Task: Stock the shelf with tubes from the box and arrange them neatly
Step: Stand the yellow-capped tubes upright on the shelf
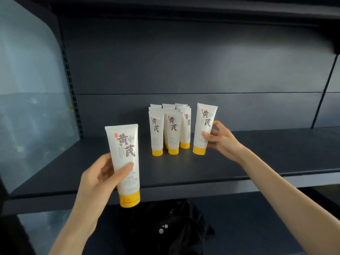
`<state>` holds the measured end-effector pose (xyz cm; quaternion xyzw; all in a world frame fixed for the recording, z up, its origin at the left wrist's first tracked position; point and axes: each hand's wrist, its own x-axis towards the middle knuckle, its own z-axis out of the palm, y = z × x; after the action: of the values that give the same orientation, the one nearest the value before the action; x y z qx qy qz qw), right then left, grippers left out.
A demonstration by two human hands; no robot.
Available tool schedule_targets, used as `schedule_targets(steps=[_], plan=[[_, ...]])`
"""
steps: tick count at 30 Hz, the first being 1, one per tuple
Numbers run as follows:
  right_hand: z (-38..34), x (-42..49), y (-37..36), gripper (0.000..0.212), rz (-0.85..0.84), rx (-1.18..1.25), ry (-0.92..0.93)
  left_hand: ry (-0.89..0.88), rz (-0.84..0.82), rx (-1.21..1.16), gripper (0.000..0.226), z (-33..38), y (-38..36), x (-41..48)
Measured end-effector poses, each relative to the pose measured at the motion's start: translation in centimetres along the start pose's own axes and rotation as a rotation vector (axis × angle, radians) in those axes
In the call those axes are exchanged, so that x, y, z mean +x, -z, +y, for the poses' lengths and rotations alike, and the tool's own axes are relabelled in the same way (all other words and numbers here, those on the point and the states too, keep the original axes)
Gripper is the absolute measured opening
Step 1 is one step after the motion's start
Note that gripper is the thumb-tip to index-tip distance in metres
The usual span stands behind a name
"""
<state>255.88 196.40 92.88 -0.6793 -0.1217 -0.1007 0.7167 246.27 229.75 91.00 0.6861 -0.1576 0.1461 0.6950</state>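
Our left hand grips 1 white tube upright, yellow cap down, thumb across its front, before the shelf edge. Our right hand pinches a second tube, slightly tilted, cap on the shelf just right of the standing cluster of tubes. A dark bag lies below.

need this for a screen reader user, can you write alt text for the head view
A person's right hand grips a white, yellow-capped tube, cap down on a dark shelf, just right of a cluster of matching tubes standing on their caps. The left hand holds another tube upright in front of the shelf's edge.
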Motion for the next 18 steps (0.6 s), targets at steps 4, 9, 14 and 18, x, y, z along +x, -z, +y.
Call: schedule_targets(steps=[4,9,14,18], plan=[[0.9,2.2,0.8,0.036,-0.048,-0.111,-0.027,-0.032,0.022,0.009,0.045,0.3,-0.9,0.8],[2.6,3.6,0.6,0.036,-0.057,-0.234,-0.032,-0.038,0.020,0.013,0.043,0.0,-1.8,1.0],[3.7,4.3,0.1,0.036,0.071,-0.299,0.005,-0.041,0.033,0.024,0.038,-0.4,-2.1,1.0],[4.3,4.8,-0.6,0.035,0.135,-0.378,0.017,-0.038,0.037,0.028,0.040,-0.7,-2.3,1.1]])
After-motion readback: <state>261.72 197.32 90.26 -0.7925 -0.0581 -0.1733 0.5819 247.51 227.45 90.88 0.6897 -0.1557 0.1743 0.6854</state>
